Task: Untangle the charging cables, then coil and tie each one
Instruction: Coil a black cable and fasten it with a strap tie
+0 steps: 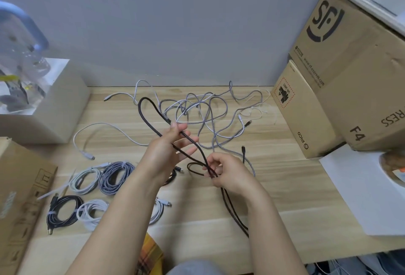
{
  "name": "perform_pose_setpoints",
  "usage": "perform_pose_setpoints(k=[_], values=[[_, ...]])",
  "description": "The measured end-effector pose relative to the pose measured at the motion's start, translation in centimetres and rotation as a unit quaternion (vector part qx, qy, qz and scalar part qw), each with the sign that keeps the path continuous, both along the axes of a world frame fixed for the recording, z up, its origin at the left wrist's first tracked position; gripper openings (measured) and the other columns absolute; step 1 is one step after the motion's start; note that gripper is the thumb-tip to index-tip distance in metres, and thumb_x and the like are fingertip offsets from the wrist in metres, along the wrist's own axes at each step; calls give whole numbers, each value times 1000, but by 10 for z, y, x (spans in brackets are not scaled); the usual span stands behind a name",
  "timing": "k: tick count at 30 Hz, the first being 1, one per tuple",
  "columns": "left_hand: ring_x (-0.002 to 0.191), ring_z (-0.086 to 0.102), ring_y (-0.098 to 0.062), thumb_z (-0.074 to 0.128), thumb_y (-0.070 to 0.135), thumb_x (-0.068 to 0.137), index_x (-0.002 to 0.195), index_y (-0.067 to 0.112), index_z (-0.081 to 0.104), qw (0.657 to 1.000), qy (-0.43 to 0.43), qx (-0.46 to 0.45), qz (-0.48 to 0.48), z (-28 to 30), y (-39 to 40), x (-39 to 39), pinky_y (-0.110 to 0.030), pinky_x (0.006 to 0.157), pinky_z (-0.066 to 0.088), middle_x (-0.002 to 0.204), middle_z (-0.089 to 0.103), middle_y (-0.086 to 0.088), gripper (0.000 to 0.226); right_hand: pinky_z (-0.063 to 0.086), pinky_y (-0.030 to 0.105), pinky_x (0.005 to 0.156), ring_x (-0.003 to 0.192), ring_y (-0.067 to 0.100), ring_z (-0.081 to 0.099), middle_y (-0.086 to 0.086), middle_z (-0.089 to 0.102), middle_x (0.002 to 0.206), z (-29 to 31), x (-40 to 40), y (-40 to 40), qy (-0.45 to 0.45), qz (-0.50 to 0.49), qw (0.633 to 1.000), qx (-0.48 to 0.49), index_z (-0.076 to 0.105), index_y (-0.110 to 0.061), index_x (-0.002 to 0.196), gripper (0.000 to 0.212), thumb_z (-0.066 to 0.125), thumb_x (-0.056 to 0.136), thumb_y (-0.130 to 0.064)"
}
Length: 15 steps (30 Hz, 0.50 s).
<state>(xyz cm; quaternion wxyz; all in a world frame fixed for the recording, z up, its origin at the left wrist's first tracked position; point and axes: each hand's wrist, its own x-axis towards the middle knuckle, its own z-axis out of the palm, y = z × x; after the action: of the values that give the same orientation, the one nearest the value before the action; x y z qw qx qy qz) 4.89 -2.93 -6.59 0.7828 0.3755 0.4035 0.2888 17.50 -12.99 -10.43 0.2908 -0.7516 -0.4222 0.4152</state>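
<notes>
A dark brown braided cable (146,113) is lifted above the wooden table (274,187) in long loops. My left hand (168,152) holds it at mid-span, thumb and forefinger pinching a strand while the other fingers spread out. My right hand (225,171) pinches two strands of the same cable where they cross; the rest trails down off the table's front edge. Behind my hands lies a tangle of grey and white cables (203,110). At the front left sit tied coils: white (84,179), grey braided (116,176), black (63,211) and white (92,211).
Cardboard boxes (341,73) are stacked at the right, a small PICO box (302,110) in front of them. A white box (50,108) stands at the left, another carton (19,198) at the front left. A loose white cable (98,128) lies left of my hands.
</notes>
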Motion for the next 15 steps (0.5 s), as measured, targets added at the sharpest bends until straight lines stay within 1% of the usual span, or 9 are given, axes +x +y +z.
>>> perform_pose_setpoints(k=[1, 2, 4, 6, 8, 10, 12, 13, 15], values=[[85, 66, -19, 41, 17, 99, 102, 8, 58, 1000, 2, -3, -2, -1, 2, -2, -34, 79, 55, 91, 57, -5, 19, 51, 33, 77, 91, 37, 65, 3, 60, 79, 0, 0, -1, 34, 0, 999, 3, 54, -29, 75, 47, 57, 71, 18], [85, 67, -18, 41, 5, 97, 104, 8, 57, 1000, 5, -6, -6, -1, 3, -3, -32, 78, 55, 94, 58, -6, 18, 51, 35, 79, 91, 39, 64, 3, 58, 77, 1, 0, -1, 77, 1, 997, 9, 54, -27, 78, 49, 54, 73, 21], [85, 67, -18, 34, -11, 88, 107, 6, 57, 1000, 8, -21, -13, -1, 6, -5, -28, 70, 57, 100, 58, -8, 35, 51, 32, 79, 86, 30, 65, 2, 57, 78, 4, -1, -3, 154, -4, 988, 16, 56, -22, 83, 47, 46, 79, 24], [83, 68, -17, 27, -15, 85, 108, 5, 56, 999, 2, -42, -13, -1, 7, -4, -24, 62, 57, 101, 59, -9, 42, 55, 26, 72, 78, 19, 63, 1, 61, 84, 6, -4, -3, 195, -16, 981, 19, 58, -19, 85, 46, 37, 84, 21], [79, 70, -14, 25, -16, 85, 106, 6, 56, 998, -6, -54, -15, -2, 8, -3, -22, 61, 57, 101, 59, -9, 44, 56, 23, 62, 71, 14, 64, -1, 62, 90, 8, -5, -4, 199, -14, 980, 24, 59, -21, 85, 45, 36, 87, 19], [76, 71, -13, 23, -16, 84, 105, 6, 57, 998, -15, -54, -14, -4, 9, -3, -21, 61, 57, 101, 60, -10, 45, 52, 22, 55, 58, 9, 62, 0, 61, 88, 11, -5, -5, 202, -1, 979, 24, 59, -19, 84, 36, 49, 87, 15], [75, 71, -11, 24, -17, 85, 104, 7, 57, 998, -19, -52, -15, -6, 8, -3, -19, 61, 56, 101, 60, -9, 45, 47, 17, 54, 51, 6, 56, 1, 59, 88, 14, -4, -5, 179, 11, 984, 23, 62, -16, 87, 28, 69, 77, 9], [75, 71, -10, 27, -17, 85, 105, 8, 57, 999, -12, -44, -14, -7, 8, -3, -19, 61, 55, 100, 60, -8, 43, 45, 15, 57, 55, 7, 55, 0, 57, 91, 15, -4, -5, 165, 14, 986, 28, 62, -18, 93, 37, 76, 70, 6], [78, 69, -11, 36, -16, 87, 108, 8, 56, 1000, 6, -24, -10, -11, 6, 0, -21, 62, 56, 98, 60, -6, 37, 44, 11, 66, 72, 8, 55, -2, 51, 100, 15, -4, -4, 146, 9, 988, 54, 56, -35, 112, 70, 84, 60, 2]])
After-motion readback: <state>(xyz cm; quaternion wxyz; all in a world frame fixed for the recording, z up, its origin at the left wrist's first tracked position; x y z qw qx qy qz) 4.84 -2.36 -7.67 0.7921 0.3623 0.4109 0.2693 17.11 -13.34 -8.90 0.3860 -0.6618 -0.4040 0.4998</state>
